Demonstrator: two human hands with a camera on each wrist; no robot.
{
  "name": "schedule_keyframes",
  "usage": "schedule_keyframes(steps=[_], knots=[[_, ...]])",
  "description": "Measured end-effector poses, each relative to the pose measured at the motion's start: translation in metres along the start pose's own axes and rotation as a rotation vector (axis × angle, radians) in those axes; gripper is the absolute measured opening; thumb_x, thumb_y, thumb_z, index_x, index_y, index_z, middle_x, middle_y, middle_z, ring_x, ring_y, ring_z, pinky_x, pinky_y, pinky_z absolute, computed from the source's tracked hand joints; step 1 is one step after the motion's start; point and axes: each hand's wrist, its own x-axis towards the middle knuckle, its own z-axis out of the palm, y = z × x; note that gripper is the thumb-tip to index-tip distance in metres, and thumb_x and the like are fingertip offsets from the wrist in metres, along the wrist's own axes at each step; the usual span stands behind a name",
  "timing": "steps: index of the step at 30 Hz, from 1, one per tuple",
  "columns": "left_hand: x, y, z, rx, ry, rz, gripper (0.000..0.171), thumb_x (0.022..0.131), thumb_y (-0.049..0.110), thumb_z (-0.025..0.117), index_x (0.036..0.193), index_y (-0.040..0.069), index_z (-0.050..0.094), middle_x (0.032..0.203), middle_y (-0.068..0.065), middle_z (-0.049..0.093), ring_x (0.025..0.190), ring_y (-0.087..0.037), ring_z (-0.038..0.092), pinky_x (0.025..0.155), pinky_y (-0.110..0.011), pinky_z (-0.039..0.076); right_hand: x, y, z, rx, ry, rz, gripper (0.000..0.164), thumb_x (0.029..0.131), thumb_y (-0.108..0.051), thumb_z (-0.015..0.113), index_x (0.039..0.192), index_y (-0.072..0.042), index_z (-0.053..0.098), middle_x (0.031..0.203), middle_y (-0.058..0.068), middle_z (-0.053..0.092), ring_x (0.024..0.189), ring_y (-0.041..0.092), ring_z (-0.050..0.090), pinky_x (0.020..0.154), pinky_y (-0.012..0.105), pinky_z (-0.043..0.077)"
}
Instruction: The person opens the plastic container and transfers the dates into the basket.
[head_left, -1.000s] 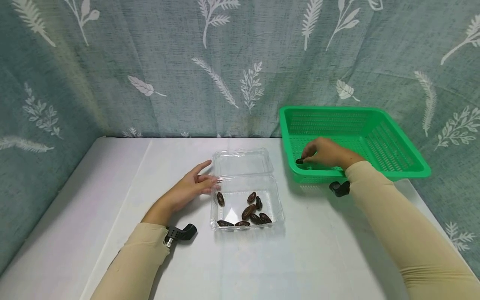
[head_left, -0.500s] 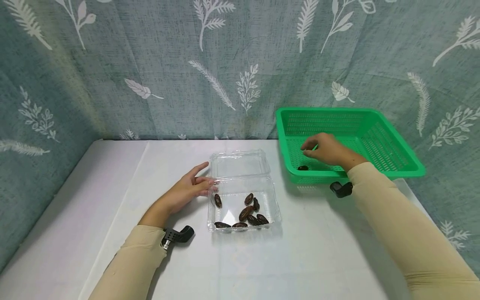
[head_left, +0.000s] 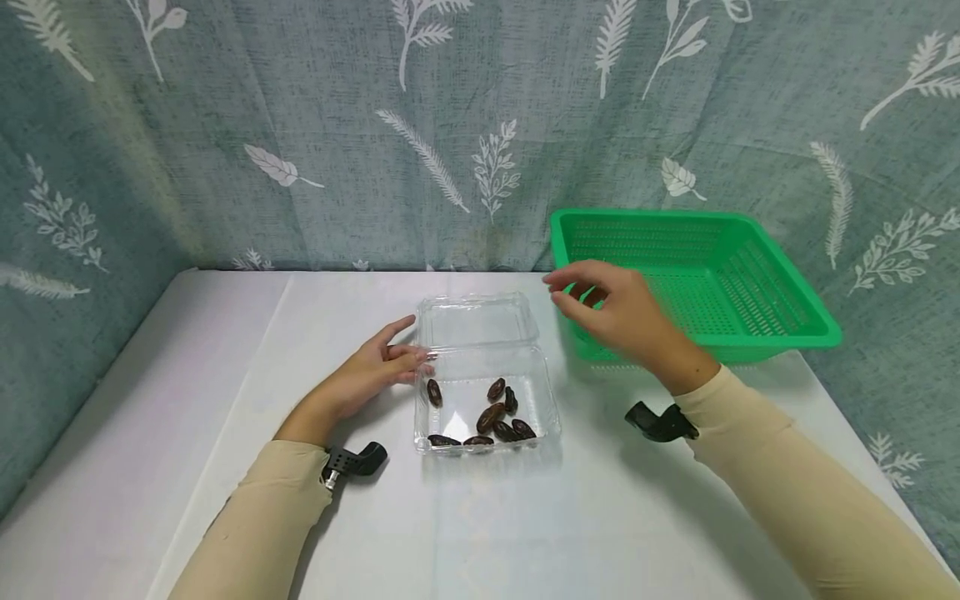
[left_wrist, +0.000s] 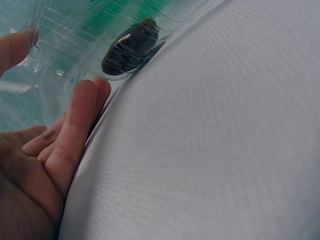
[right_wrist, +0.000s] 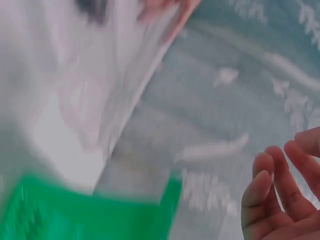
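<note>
While R hand point(head_left: 611, 308) partly hides grn bskt point(head_left: 780, 341), curtain point(head_left: 337, 108) hangs behind.

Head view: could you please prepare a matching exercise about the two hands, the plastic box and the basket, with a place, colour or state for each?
Column 1
1. Basket
2. Box
3. Left hand
4. Right hand

Column 2
A. lid open, dark brown fruits inside
B. green, with holes in its walls
C. raised, gripping nothing
D. at the left side of the box

Right pairs: 1-B, 2-A, 3-D, 4-C
</note>
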Motion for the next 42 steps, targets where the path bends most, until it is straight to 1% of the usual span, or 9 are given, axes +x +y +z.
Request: schedule_keyframes(steps=[3,6,8,12,19,25,30,35,42], knots=[[0.000,-0.001,0.001,-0.001,-0.002,-0.008,0.078,0.103,0.017,0.057,0.161,0.011,0.007,0.139,-0.032,0.051,0.102,-0.006,0.069,0.088,-0.020,0.056,-0.006,-0.010,0.019,0.077,-0.058,-0.013,0.017,0.093,-0.008,0.069,0.109,-0.008,0.075,0.107,0.006,0.074,0.085,0.014,0.065,0.071,0.023,0.055],[0.000,-0.002,0.001,0.003,-0.002,-0.014,0.078,0.103,0.017,0.058,0.161,0.012,0.007,0.139,-0.030,0.052,0.101,-0.005,0.069,0.087,-0.019,0.056,-0.012,-0.016,0.036,0.133,-0.129,0.017,0.017,0.094,-0.009,0.069,0.110,-0.010,0.075,0.108,0.003,0.074,0.086,0.013,0.064,0.072,0.026,0.057],[0.000,-0.001,0.001,0.005,0.004,-0.013,0.078,0.102,0.018,0.058,0.161,0.012,0.008,0.138,-0.029,0.053,0.101,-0.005,0.069,0.087,-0.020,0.056,-0.014,-0.017,0.047,0.151,-0.164,0.038,0.016,0.094,-0.010,0.068,0.109,-0.011,0.075,0.108,0.002,0.074,0.087,0.013,0.064,0.074,0.028,0.057],[0.001,0.001,0.002,0.007,0.014,-0.015,0.078,0.102,0.019,0.058,0.161,0.012,0.008,0.139,-0.029,0.052,0.100,-0.005,0.069,0.088,-0.020,0.056,-0.015,-0.018,0.063,0.169,-0.223,0.071,0.015,0.094,-0.010,0.067,0.107,-0.008,0.075,0.104,0.007,0.074,0.084,0.014,0.065,0.074,0.032,0.058],[0.002,0.003,0.000,0.022,0.022,-0.031,0.079,0.102,0.022,0.060,0.162,0.015,0.009,0.141,-0.028,0.052,0.103,-0.008,0.069,0.090,-0.020,0.055,-0.013,-0.020,0.094,0.170,-0.328,0.148,0.017,0.094,-0.013,0.066,0.109,-0.009,0.074,0.103,0.006,0.075,0.077,0.011,0.066,0.069,0.025,0.057],[0.001,0.003,0.001,0.006,0.015,-0.014,0.077,0.102,0.018,0.058,0.161,0.013,0.009,0.140,-0.029,0.052,0.103,-0.009,0.069,0.091,-0.021,0.055,-0.009,-0.017,0.119,0.162,-0.393,0.138,0.022,0.094,-0.011,0.068,0.116,-0.006,0.073,0.110,0.009,0.074,0.085,0.013,0.066,0.072,0.021,0.055],[0.000,0.001,0.001,-0.001,0.009,-0.008,0.076,0.102,0.017,0.057,0.161,0.011,0.009,0.139,-0.030,0.053,0.101,-0.007,0.068,0.091,-0.021,0.055,-0.005,-0.016,0.131,0.152,-0.459,0.156,0.028,0.093,-0.009,0.069,0.120,-0.007,0.071,0.110,0.009,0.074,0.078,0.012,0.065,0.069,0.020,0.054],[0.000,0.001,0.000,-0.006,0.005,0.000,0.076,0.102,0.018,0.058,0.161,0.012,0.010,0.139,-0.029,0.053,0.101,-0.006,0.068,0.091,-0.021,0.055,-0.003,-0.015,0.137,0.143,-0.493,0.184,0.030,0.093,-0.010,0.069,0.122,-0.007,0.070,0.111,0.010,0.074,0.073,0.009,0.064,0.067,0.019,0.054],[-0.001,0.004,0.000,0.007,-0.002,-0.013,0.077,0.102,0.019,0.058,0.161,0.014,0.009,0.140,-0.027,0.053,0.106,-0.010,0.068,0.093,-0.023,0.055,-0.003,-0.012,0.142,0.119,-0.539,0.184,0.034,0.093,-0.009,0.068,0.128,-0.007,0.068,0.125,0.011,0.070,0.058,0.004,0.056,0.057,0.019,0.050]])
